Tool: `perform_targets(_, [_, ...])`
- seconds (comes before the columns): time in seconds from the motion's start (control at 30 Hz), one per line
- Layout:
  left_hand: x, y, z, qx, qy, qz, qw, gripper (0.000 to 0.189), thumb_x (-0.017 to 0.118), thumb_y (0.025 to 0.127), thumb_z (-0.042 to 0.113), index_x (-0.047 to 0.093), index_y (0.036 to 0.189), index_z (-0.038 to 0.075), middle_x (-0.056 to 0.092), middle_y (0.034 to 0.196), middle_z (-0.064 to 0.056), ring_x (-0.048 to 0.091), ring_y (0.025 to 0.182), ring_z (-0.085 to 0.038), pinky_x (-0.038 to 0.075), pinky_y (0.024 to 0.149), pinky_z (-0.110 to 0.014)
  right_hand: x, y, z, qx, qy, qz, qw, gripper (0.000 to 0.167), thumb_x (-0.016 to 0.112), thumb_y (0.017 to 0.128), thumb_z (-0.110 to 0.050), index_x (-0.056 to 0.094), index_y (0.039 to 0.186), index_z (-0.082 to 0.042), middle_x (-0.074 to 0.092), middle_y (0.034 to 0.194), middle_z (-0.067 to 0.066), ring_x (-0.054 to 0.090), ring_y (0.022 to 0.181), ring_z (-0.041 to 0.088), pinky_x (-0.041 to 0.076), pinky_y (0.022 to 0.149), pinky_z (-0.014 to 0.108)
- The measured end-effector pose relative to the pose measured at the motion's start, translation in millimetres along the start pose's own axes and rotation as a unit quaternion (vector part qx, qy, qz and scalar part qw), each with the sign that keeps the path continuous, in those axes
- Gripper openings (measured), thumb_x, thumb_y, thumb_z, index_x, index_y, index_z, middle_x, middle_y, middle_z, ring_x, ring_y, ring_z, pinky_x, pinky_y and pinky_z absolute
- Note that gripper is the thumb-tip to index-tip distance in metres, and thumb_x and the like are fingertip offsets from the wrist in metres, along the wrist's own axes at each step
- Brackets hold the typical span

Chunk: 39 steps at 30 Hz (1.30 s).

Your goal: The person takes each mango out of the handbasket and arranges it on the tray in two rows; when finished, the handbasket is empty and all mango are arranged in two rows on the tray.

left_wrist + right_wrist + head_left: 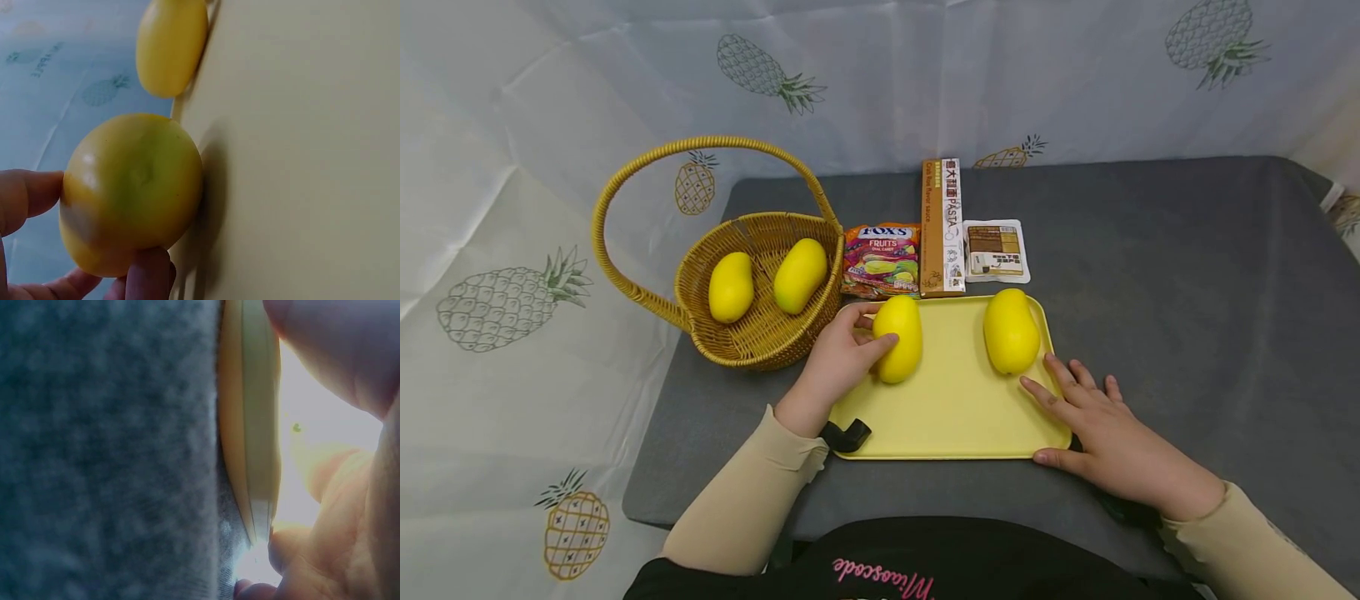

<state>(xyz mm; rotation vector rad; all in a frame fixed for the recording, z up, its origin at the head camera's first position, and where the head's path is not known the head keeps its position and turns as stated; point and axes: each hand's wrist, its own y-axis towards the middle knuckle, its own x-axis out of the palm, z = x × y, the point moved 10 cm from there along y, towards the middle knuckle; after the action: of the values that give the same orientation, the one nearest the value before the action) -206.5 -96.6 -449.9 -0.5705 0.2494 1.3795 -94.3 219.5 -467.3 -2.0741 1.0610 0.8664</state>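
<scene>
My left hand (842, 350) grips a yellow mango (901, 342) from its left side, thumb on top and fingers along the far side. In the left wrist view this mango's greenish end (144, 175) faces the camera, with a shadow beside it; whether it touches the tray I cannot tell. Beneath it is a pale yellow rectangular tray (958, 417). A second mango (1011, 332) lies on the tray's right side. Spread fingers of my right hand (1101, 429) rest at the tray's right edge, holding nothing. Two more mangoes (730, 287) lie inside the wicker basket (760, 360).
The basket's tall arched handle (715, 143) rises left of the tray. Behind the tray stand a FOX'S candy bag (881, 260), a long pasta box (942, 227) and a small white-edged packet (997, 251). They rest on a dark grey table (1187, 292).
</scene>
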Motion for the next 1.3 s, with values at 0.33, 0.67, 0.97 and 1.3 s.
perform_targets(0.33, [3.9,2.6,-5.3,-0.045,0.009,-0.009,0.9989,0.056,0.078,0.105,0.034,0.06,0.155,0.016,0.069,0.128,-0.012,0.07,0.091,-0.025,0.059,0.074,-0.033,0.8,0.1,0.0,0.002,-0.002,-0.001,1.0,0.097,0.082,0.094,-0.057,0.035,0.175,-0.03,0.005,0.186,0.017,0.007,0.165,0.062,-0.001,0.124,0.086])
perform_targets(0.67, [8.6,5.5,-7.5,-0.076,-0.023,-0.022,0.9966,0.057,0.076,0.107,0.037,0.058,0.156,0.015,0.068,0.134,-0.011,0.07,0.079,-0.023,0.06,0.071,-0.032,1.3,0.3,-0.1,-0.001,-0.002,0.002,1.0,0.095,0.081,0.095,-0.056,0.036,0.175,-0.03,0.006,0.186,0.018,0.008,0.165,0.063,0.0,0.123,0.087])
perform_targets(0.97, [9.0,3.5,-7.6,-0.09,-0.034,-0.026,0.995,0.057,0.075,0.107,0.036,0.057,0.158,0.016,0.066,0.139,-0.012,0.074,0.096,-0.025,0.066,0.078,-0.033,1.5,1.2,0.1,0.003,-0.001,-0.006,1.0,0.096,0.08,0.096,-0.059,0.035,0.175,-0.031,0.005,0.186,0.017,0.007,0.165,0.063,-0.001,0.123,0.087])
perform_targets(1.3, [1.3,-0.9,-7.9,-0.076,-0.025,-0.026,0.9965,0.057,0.075,0.107,0.035,0.056,0.157,0.015,0.066,0.138,-0.012,0.076,0.082,-0.023,0.065,0.077,-0.032,-0.5,2.6,0.8,0.005,-0.002,-0.007,1.0,0.096,0.081,0.095,-0.057,0.035,0.175,-0.029,0.006,0.186,0.019,0.006,0.165,0.063,-0.002,0.123,0.087])
